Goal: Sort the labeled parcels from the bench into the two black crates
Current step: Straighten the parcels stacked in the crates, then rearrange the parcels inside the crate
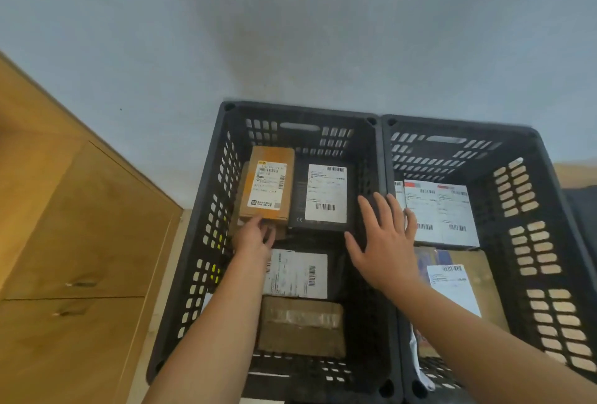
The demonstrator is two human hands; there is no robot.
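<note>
Two black slotted crates stand side by side, the left crate [206, 196] and the right crate [549, 177]. In the left crate lie a brown cardboard parcel [268, 184] with a white label, a black labeled parcel [323, 193], a white-labeled parcel [297, 274] and a taped brown box [300, 326]. My left hand [253, 237] grips the near end of the brown cardboard parcel. My right hand [384, 238] hovers flat, fingers spread, over the wall between the crates. The right crate holds white-labeled parcels [442, 213] and a brown parcel [465, 284].
A wooden cabinet [74, 226] stands to the left of the crates. A pale grey wall [290, 32] rises behind them. A strip of wooden surface [568, 171] shows past the right crate's far corner.
</note>
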